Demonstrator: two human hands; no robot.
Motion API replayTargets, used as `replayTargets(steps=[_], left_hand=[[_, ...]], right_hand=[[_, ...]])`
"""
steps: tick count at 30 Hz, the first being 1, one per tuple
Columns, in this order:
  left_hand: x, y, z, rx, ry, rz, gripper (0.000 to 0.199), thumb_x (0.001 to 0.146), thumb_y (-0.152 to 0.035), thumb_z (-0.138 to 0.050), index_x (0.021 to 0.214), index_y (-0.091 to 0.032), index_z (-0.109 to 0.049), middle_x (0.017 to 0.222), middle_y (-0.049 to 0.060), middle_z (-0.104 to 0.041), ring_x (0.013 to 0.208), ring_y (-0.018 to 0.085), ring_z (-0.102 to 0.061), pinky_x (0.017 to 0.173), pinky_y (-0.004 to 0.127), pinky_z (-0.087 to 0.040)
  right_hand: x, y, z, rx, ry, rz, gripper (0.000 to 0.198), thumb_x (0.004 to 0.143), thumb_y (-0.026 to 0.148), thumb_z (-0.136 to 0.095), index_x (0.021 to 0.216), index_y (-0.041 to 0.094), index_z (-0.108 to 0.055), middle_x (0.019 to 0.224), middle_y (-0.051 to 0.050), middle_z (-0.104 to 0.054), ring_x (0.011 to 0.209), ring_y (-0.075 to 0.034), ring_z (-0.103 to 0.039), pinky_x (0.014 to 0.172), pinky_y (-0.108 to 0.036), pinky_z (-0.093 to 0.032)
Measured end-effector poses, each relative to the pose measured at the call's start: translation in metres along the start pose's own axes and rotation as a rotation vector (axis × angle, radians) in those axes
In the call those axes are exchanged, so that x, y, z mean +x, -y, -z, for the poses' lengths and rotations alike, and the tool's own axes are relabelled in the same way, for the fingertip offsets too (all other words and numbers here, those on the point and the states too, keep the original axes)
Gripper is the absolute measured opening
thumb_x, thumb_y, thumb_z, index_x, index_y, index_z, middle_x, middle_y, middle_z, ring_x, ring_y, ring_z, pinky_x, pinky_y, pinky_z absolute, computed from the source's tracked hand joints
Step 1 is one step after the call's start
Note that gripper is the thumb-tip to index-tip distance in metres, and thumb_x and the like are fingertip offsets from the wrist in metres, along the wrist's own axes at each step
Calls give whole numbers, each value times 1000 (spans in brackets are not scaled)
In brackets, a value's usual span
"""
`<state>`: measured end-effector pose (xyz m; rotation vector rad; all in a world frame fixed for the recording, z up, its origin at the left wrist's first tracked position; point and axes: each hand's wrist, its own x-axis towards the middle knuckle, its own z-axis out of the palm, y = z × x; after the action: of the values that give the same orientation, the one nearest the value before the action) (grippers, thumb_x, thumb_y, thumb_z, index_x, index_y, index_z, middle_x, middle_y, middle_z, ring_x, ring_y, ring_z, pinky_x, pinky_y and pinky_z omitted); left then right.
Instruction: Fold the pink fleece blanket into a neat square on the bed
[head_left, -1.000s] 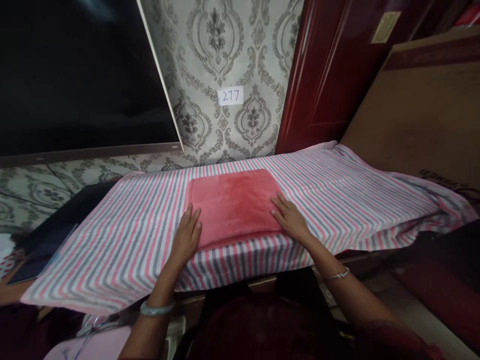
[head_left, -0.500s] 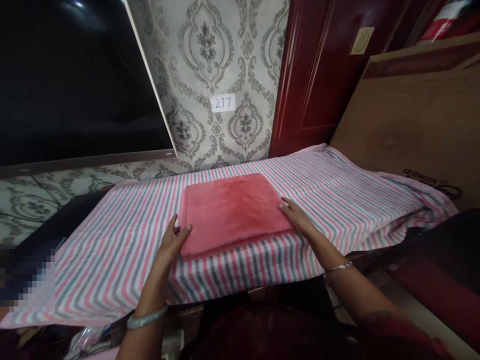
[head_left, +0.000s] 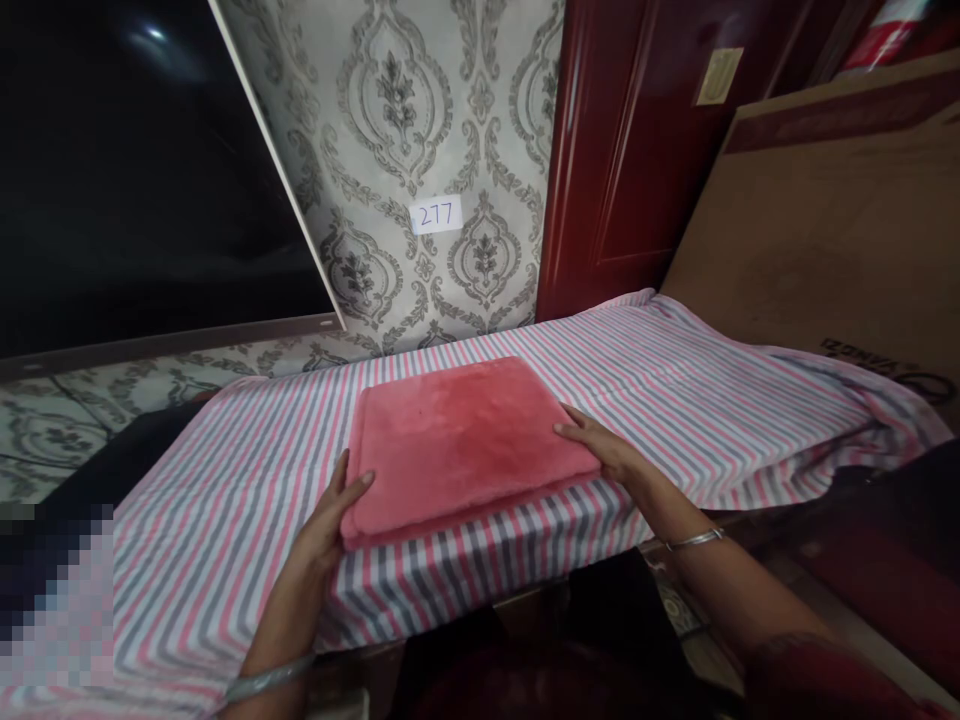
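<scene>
A flat, square pink plush pad point(head_left: 465, 440), with a layered edge that looks folded, lies near the front edge of a striped cloth point(head_left: 247, 480). My left hand point(head_left: 334, 505) grips its left side, thumb resting on top and fingers along the edge. On the opposite side, my right hand point(head_left: 596, 440) holds the right edge with the thumb over the plush surface. The undersides of the pad and the lower fingers are hidden. A bangle circles each of my wrists.
Pink, grey and white stripes cover the table, bunched at the right end. A large dark screen point(head_left: 150, 180) stands at the left, a cardboard box point(head_left: 817, 230) at the right. Behind are patterned wallpaper, a card point(head_left: 436, 214) reading 277, and a dark red door point(head_left: 622, 150).
Both hands have closed in on the pad's sides, thumbs now pressed onto it. The pad appears slightly lower and larger in view, and the camera has shifted a little.
</scene>
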<state>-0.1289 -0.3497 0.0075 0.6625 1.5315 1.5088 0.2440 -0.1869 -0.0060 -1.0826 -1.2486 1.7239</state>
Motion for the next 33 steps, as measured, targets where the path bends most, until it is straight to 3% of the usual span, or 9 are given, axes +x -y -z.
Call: replayTargets(steps=[4, 9, 12, 15, 18, 22, 25, 29, 33], left_hand=[[-2, -13, -3, -33, -40, -40, 89, 79, -28, -80, 157, -36, -39, 155, 8, -52, 130, 27, -62, 103, 36, -55], [-2, -65, -16, -41, -162, -192, 85, 78, -17, -77, 155, -31, -44, 145, 10, -62, 120, 23, -68, 102, 34, -55], [-9, -97, -25, -60, -208, -327, 85, 77, -18, -77, 155, -29, -44, 153, 9, -55, 131, 25, -61, 108, 34, -50], [-25, -103, -29, -26, -209, -454, 88, 78, -28, -79, 157, -29, -41, 165, 6, -39, 146, 27, -44, 116, 35, -41], [-41, -73, -28, 40, -164, -413, 95, 80, -43, -80, 161, -32, -31, 168, 6, -31, 151, 29, -35, 119, 38, -38], [-54, -10, -27, 87, -97, -89, 112, 78, -58, -78, 165, -28, -14, 167, 14, -30, 149, 32, -39, 117, 43, -40], [-59, 15, -26, 143, -72, -25, 116, 78, -61, -77, 165, -26, -9, 166, 17, -33, 148, 30, -41, 117, 42, -40], [-55, 9, -18, 310, -97, -115, 112, 80, -65, -71, 165, -23, -13, 159, 20, -42, 142, 34, -49, 114, 48, -44], [-35, -17, -14, 788, -209, -499, 96, 82, -66, -62, 158, -16, -34, 164, 23, -30, 146, 41, -39, 118, 60, -35]], right_hand=[[7, 13, -1, 15, 1, 47, 82, 71, 34, -79, 147, 21, -51, 120, -9, -75, 103, -25, -72, 96, -39, -56], [38, 75, -11, -104, -53, 260, 64, 72, 27, -76, 134, 20, -64, 113, -5, -76, 100, -23, -71, 98, -39, -55], [57, 117, -18, -149, -4, 378, 64, 72, 27, -76, 134, 19, -64, 118, -5, -75, 102, -22, -70, 102, -41, -53], [67, 140, -16, -178, 84, 528, 67, 71, 33, -79, 135, 21, -64, 130, -5, -71, 115, -24, -66, 109, -43, -48], [70, 127, -3, -228, 138, 577, 71, 72, 40, -80, 138, 23, -62, 139, -6, -66, 126, -26, -60, 113, -44, -44], [72, 69, 18, -354, 193, 314, 71, 70, 43, -80, 136, 24, -64, 133, -8, -69, 123, -30, -63, 112, -50, -45], [70, 29, 28, -366, 206, 165, 69, 71, 47, -77, 134, 24, -65, 136, -8, -68, 125, -31, -62, 113, -50, -45], [72, 15, 40, -394, 152, 170, 70, 75, 52, -75, 138, 25, -63, 145, -8, -61, 134, -31, -56, 115, -46, -44], [83, 31, 35, -653, 31, 254, 71, 80, 52, -70, 144, 23, -59, 143, -12, -62, 133, -34, -56, 117, -53, -38]])
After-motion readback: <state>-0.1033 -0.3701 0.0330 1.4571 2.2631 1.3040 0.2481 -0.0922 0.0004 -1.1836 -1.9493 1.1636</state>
